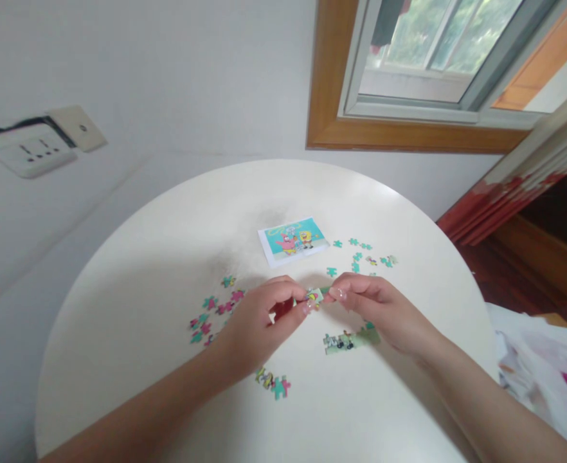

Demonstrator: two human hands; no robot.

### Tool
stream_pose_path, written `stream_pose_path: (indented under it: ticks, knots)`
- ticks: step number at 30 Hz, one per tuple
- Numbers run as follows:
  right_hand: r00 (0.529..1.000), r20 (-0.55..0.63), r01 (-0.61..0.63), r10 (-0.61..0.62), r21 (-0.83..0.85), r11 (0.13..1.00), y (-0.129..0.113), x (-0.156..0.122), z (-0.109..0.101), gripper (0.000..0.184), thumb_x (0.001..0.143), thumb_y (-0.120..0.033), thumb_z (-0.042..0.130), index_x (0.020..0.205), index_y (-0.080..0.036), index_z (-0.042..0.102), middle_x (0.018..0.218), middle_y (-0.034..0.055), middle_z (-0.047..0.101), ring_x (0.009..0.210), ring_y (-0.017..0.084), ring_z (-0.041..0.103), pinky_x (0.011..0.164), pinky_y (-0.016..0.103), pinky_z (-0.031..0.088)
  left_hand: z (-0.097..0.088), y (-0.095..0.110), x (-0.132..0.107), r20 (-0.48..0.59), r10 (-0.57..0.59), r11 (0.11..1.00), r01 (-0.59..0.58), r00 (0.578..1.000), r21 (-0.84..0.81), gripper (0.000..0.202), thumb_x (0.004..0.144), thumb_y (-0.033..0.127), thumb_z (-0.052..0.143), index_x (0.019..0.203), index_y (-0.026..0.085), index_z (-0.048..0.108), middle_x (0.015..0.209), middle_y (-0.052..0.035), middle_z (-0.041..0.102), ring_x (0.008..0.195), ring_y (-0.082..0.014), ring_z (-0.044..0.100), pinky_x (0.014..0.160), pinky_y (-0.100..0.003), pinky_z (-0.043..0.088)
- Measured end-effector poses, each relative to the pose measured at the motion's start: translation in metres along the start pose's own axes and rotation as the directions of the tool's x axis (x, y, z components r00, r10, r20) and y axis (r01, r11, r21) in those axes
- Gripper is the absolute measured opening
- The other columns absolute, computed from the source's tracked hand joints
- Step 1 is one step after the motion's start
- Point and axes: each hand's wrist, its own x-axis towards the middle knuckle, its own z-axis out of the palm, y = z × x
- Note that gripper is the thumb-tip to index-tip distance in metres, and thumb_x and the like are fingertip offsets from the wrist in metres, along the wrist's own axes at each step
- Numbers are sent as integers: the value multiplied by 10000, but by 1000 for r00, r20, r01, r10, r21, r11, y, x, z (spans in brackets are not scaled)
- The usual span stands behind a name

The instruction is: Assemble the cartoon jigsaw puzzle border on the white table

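Observation:
Above the middle of the white table, my left hand pinches a small jigsaw piece with yellow and pale green on it. Close by on the right, my right hand has thumb and forefinger closed on a green jigsaw piece, mostly hidden by the fingers. The two pieces meet or overlap; I cannot tell whether they are joined. Below my right hand lies a joined strip of jigsaw pieces, partly covered by that hand. Loose pink and green pieces lie left of my left hand.
A picture card with cartoon figures lies beyond my hands. Several green pieces are scattered to its right, and more pieces lie near my left forearm. The round table stands against a wall, with a window above.

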Motion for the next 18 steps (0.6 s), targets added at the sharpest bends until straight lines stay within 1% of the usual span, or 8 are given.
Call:
stream_pose_path:
  ticks: [2, 5, 7, 10, 14, 18]
  knots:
    - [999, -15, 40, -42, -75, 996, -1, 1, 1, 257, 875, -494, 648, 842, -266, 760, 882, 28, 671, 854, 168, 583, 781, 325, 447, 1, 1, 0, 23, 6, 1000, -6, 1000, -8, 205, 894, 274, 521, 731, 188, 611, 688, 21, 561, 609, -111, 519, 583, -236, 410]
    - [998, -12, 55, -57, -146, 988, -2, 3, 2, 240, 854, -476, 669, 810, -252, 745, 816, 23, 622, 772, 160, 552, 698, 318, 421, 4, 2, 0, 63, 20, 999, -18, 998, -31, 180, 869, 254, 548, 718, 185, 616, 676, 22, 562, 597, -104, 515, 579, -224, 420]
    - [998, -4, 59, -60, -147, 987, -2, 3, 2, 224, 831, -457, 696, 777, -242, 732, 773, 9, 583, 711, 143, 513, 655, 309, 398, 5, 2, 0, 74, 32, 999, -29, 997, -40, 171, 862, 246, 553, 719, 184, 626, 681, 18, 571, 599, -103, 522, 578, -220, 429]
    - [999, 2, 52, -52, -136, 989, 0, 3, 1, 198, 810, -426, 719, 758, -234, 721, 750, -2, 559, 685, 131, 489, 635, 305, 380, 3, 0, 1, 61, 43, 998, -41, 997, -41, 165, 866, 245, 539, 763, 187, 655, 712, 11, 598, 606, -104, 539, 573, -219, 437]
    - [998, 40, 44, -39, -134, 990, 5, 1, 2, 163, 816, -387, 726, 772, -230, 731, 764, -6, 556, 661, 115, 466, 618, 298, 371, 0, -2, 3, 22, 10, 1000, -9, 1000, -22, 201, 887, 268, 515, 771, 193, 660, 709, 14, 608, 620, -112, 545, 582, -231, 430]
    - [996, 87, 40, -30, -108, 993, 8, 1, 4, 147, 831, -385, 726, 800, -243, 752, 805, -1, 570, 663, 110, 482, 613, 294, 383, 0, -4, 3, 25, -11, 1000, 11, 1000, -22, 233, 909, 279, 497, 741, 190, 633, 691, 21, 586, 637, -115, 536, 592, -237, 414]
